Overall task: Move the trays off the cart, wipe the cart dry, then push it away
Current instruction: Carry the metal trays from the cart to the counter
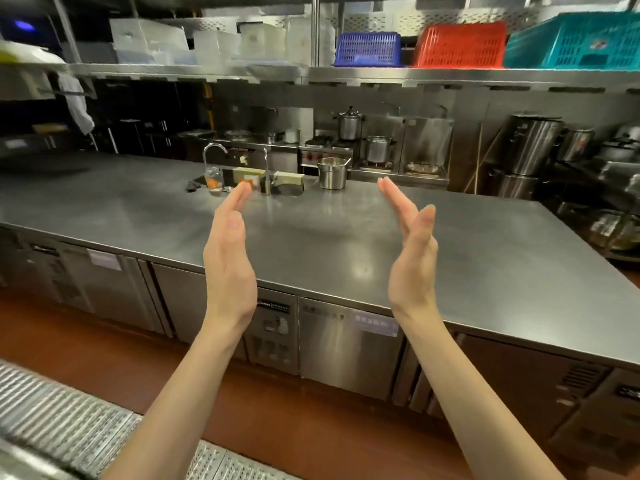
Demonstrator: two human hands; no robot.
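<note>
My left hand (228,258) and my right hand (410,258) are raised in front of me, palms facing each other, fingers straight and together. Both hold nothing. They hover above the near edge of a long steel counter (485,271). No cart and no trays show in this view.
A small steel pot (331,173), a glass (214,180) and a tap (213,154) stand at the counter's far side. Above hang shelves with blue (369,48), red (460,45) and teal baskets (575,41). A metal floor grate (59,417) lies at lower left. Large pots (530,143) stand at the right.
</note>
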